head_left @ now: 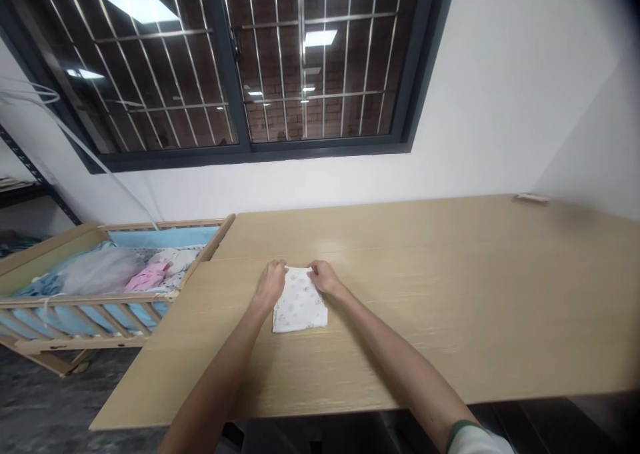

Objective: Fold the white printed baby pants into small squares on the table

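A white cloth (300,307) with a small printed pattern lies folded into a rough rectangle on the wooden table (390,294). My left hand (273,282) grips its far left corner, fingers closed at the edge. At the far right corner, my right hand (324,276) pinches the cloth between thumb and fingers. The near edge of the cloth rests on the tabletop, towards me. Whether the far edge is lifted off the table I cannot tell.
Left of the table stands a wooden crib (100,302) with blue lining, holding a pink cloth (149,276) and other fabrics. A small flat object (531,199) lies at the table's far right corner. Behind the table is a white wall with a barred window (320,61).
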`<state>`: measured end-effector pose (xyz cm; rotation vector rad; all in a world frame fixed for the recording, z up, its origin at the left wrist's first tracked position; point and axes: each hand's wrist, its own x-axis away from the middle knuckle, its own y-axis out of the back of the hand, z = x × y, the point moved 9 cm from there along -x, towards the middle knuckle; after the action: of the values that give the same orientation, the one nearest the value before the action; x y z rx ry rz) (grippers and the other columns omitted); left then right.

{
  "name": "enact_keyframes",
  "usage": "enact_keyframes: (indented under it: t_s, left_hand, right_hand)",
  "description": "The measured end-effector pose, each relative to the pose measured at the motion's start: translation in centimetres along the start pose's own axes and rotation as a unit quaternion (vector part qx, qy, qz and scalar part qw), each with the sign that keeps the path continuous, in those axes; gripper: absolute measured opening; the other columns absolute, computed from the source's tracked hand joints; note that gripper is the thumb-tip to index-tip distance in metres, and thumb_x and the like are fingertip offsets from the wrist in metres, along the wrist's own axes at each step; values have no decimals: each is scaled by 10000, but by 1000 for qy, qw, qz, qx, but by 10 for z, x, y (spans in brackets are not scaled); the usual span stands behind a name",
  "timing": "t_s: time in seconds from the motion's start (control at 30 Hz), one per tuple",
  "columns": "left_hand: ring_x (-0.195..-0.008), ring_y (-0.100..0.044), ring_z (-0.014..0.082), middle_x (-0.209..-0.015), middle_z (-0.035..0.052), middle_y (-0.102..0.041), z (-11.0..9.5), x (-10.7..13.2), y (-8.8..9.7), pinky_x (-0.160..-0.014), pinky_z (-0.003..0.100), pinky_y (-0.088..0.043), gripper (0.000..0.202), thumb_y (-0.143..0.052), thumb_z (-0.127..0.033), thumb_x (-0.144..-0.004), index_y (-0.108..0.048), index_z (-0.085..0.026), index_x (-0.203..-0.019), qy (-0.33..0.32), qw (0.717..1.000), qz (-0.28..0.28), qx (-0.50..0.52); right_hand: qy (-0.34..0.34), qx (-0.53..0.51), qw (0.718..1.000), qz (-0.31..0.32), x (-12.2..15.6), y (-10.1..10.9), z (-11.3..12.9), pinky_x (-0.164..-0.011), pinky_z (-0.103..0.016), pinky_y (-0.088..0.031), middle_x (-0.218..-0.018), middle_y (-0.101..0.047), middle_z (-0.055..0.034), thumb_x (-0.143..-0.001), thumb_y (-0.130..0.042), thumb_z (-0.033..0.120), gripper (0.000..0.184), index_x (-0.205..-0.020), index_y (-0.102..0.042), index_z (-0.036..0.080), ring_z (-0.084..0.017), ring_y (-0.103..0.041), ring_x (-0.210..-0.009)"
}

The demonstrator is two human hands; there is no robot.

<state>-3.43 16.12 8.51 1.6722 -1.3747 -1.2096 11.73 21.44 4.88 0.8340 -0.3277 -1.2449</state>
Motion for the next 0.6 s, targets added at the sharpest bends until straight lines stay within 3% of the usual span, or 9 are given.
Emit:
enact_keyframes:
  t_s: [0.1, 0.17, 0.27, 0.37, 0.47, 0.6]
  left_hand:
    - [-1198, -583, 324, -1272, 221, -636, -14, 36, 7, -977, 421, -445, 371, -463, -282, -1005, -578, -100, -1307, 19, 999, -14, -36]
    - [-1210, -569, 368, -1342, 243, -596, -30, 74, 2, -991, 479, -445, 501, -451, -393, -1010, -523, -71, -1387, 14, 998, -14, -57]
    - [-1270, -532, 407, -1429, 249, -546, -54, 135, -17, -1023, 514, -437, 580, -414, -472, -1007, -555, -59, -1390, -14, 991, -26, -127]
    - [-1280, -533, 427, -1371, 267, -593, -61, 174, -40, -1057, 557, -411, 602, -422, -501, -998, -604, -60, -1365, -20, 986, -43, -158]
    - [-1227, -581, 414, -1304, 223, -656, -61, 185, -55, -1053, 589, -412, 536, -403, -496, -1008, -665, -148, -1322, -51, 985, -58, -153]
    - [-1279, -542, 421, -1339, 241, -628, -55, 182, -54, -1047, 566, -434, 574, -423, -528, -997, -652, -124, -1333, -39, 983, -90, -153]
  right_hand:
    - [19, 20, 1000, -11, 11, 8, 8, -991, -373, -481, -1203, -641, -157, -935, -545, 196, 329, -1242, -644, 129, -251, -626, -1111]
    - [87, 49, 995, 1, 25, 12, 32, -1099, -411, -407, -1402, -533, -178, -987, -512, 289, 454, -1422, -523, 159, -272, -530, -1289]
    - [236, 78, 963, 105, 62, -3, 83, -1191, -457, -291, -1601, -365, -118, -1024, -470, 423, 536, -1529, -416, 252, -290, -350, -1463]
    - [337, 51, 910, 238, 106, -31, 117, -1233, -433, -206, -1668, -254, -26, -1048, -407, 480, 546, -1569, -343, 331, -248, -231, -1529]
    - [350, 34, 880, 321, 126, -58, 117, -1248, -386, -169, -1668, -239, -14, -1068, -340, 483, 543, -1584, -309, 318, -203, -207, -1539]
    - [296, 81, 885, 351, 103, -79, 84, -1261, -433, -102, -1672, -194, -28, -1066, -263, 541, 585, -1590, -289, 283, -208, -146, -1552]
